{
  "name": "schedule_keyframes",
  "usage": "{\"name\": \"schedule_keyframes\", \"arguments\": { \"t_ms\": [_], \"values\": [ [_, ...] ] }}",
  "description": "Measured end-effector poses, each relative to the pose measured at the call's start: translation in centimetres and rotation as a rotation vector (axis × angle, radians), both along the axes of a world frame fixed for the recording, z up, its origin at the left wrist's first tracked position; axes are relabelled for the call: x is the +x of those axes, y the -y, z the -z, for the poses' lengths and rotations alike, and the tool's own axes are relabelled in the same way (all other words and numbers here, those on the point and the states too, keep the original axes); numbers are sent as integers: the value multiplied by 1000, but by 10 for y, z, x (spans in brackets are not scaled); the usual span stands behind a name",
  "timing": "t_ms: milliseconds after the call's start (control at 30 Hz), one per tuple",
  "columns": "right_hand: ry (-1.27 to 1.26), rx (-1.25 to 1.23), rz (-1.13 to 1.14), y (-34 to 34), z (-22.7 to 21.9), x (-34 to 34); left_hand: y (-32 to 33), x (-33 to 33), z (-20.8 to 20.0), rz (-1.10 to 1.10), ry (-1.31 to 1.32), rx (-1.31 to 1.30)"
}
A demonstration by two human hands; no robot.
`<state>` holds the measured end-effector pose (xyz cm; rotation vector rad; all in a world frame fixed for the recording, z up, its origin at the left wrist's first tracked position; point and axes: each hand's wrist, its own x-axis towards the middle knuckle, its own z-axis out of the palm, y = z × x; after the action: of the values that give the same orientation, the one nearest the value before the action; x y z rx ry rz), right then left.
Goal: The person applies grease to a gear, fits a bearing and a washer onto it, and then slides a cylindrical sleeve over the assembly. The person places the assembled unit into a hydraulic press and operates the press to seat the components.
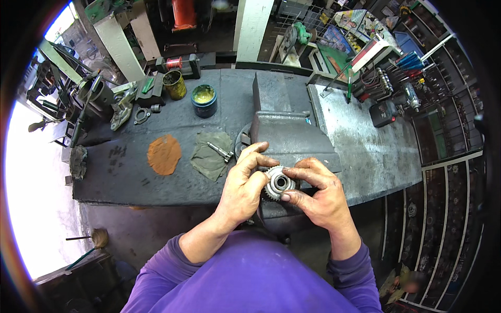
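Note:
Both my hands are at a metal gear [279, 181] with a toothed rim and a round central bore, held just over the near end of a large grey bench vise [292, 136]. My left hand [244, 183] grips the gear's left side, its thumb at the rim and its fingers arched above. From the right, my right hand [322, 197] pinches the gear between thumb and fingers. The gear's bore faces up toward me. Left of the vise, a slim metal shaft [220, 151] lies on a grey-green cloth [204, 166].
An orange-brown cloth [164, 155] lies on the dark bench [125, 185]. Behind it stand a blue tub of yellowish grease [204, 107] and a stained yellow tin [176, 89]. A cordless power tool [385, 113] rests on the metal plate [360, 141] at right.

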<state>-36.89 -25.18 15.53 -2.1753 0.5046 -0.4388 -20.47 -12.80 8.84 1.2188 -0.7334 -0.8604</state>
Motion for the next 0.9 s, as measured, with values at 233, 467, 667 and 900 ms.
{"name": "schedule_keyframes", "arguments": {
  "t_ms": [233, 467, 667, 900],
  "values": [
    [-73, 117, 44, 13, -12, 6, 0, 2, -1, 14, 26, 15],
    [-154, 197, 66, 19, -10, 15, 0, -9, 8, -36, 157, -51],
    [-134, 264, 116, 13, -5, 14, 0, -13, 17, -116, 446, -91],
    [-58, 178, 109, 9, -2, 6, -2, -9, 23, -80, 489, -63]
  ]
}}
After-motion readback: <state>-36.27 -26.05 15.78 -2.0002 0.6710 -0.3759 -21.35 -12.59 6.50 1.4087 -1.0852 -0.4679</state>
